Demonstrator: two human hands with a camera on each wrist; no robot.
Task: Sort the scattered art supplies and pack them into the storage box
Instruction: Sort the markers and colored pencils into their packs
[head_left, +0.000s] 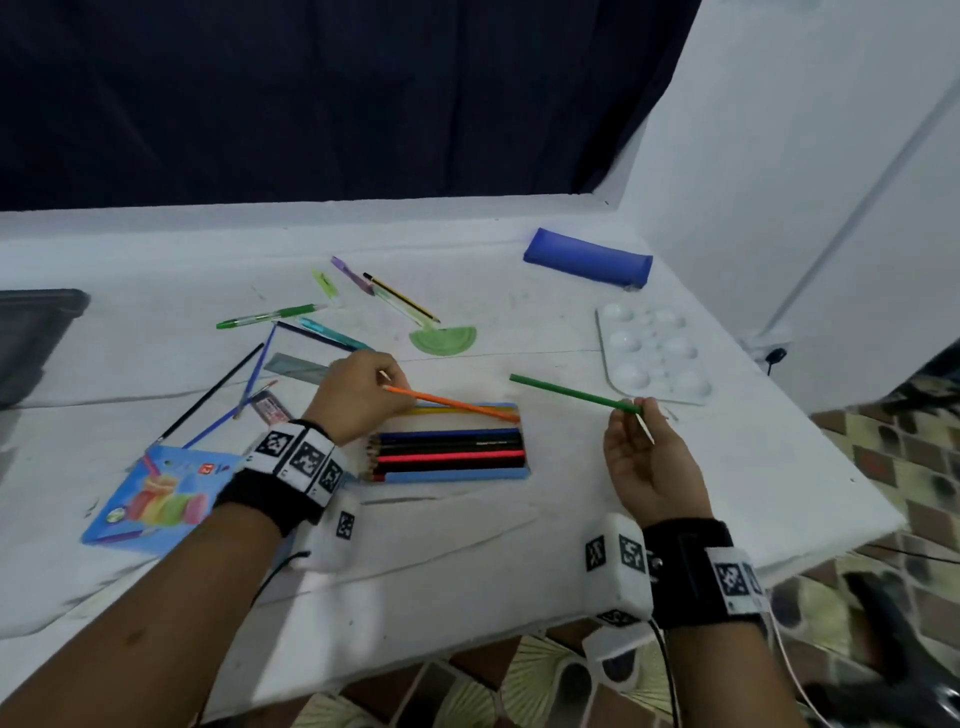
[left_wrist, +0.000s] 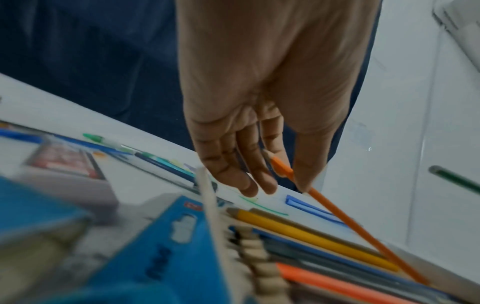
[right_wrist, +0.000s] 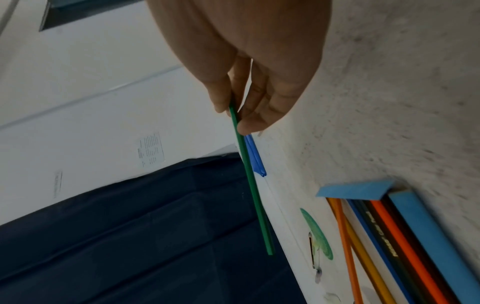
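An open blue pencil box (head_left: 452, 474) lies mid-table with several coloured pencils in it. My left hand (head_left: 358, 395) pinches the tip end of an orange pencil (head_left: 457, 402), whose far end slants down onto the box's upper edge; thumb and forefinger clamp the orange pencil (left_wrist: 337, 214) in the left wrist view. To the right, my right hand (head_left: 641, 457) is raised off the table and pinches a green pencil (head_left: 571, 392) near its sharpened end, the shaft pointing up-left. Fingertips close on the green pencil (right_wrist: 249, 174) in the right wrist view.
Pens, pencils, rulers and a green protractor (head_left: 444, 339) lie scattered behind the box. A blue pencil pouch (head_left: 587, 257) sits far right, a white paint palette (head_left: 654, 353) beside my right hand. The box's blue lid (head_left: 156, 493) lies front left, a dark bin (head_left: 31, 332) at the left edge.
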